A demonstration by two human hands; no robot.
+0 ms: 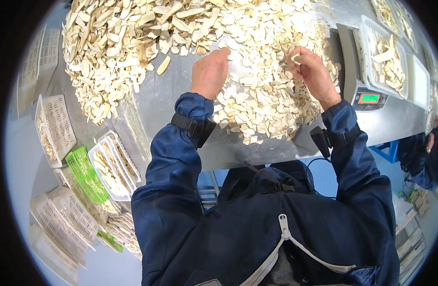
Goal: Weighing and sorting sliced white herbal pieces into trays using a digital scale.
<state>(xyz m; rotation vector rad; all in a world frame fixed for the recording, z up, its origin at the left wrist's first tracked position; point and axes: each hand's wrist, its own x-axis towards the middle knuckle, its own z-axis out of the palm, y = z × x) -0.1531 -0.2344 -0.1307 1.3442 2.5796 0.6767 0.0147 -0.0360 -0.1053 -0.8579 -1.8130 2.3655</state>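
Note:
A spread of pale, cream-coloured dried slices lies on the metal table between and beyond my hands. My left hand rests at the left edge of this spread with its fingers curled closed; whatever they hold, if anything, is hidden. Over the right part of the spread, my right hand pinches one pale slice between thumb and fingers. A taller heap of larger slices, some with brownish edges, is piled to the left and far side. One longer slice lies apart near my left hand.
At right stands a scale with a lit display, bearing a clear tub of slices. White trays, a green basket and perforated crates sit at left. Another person's hand shows at far right.

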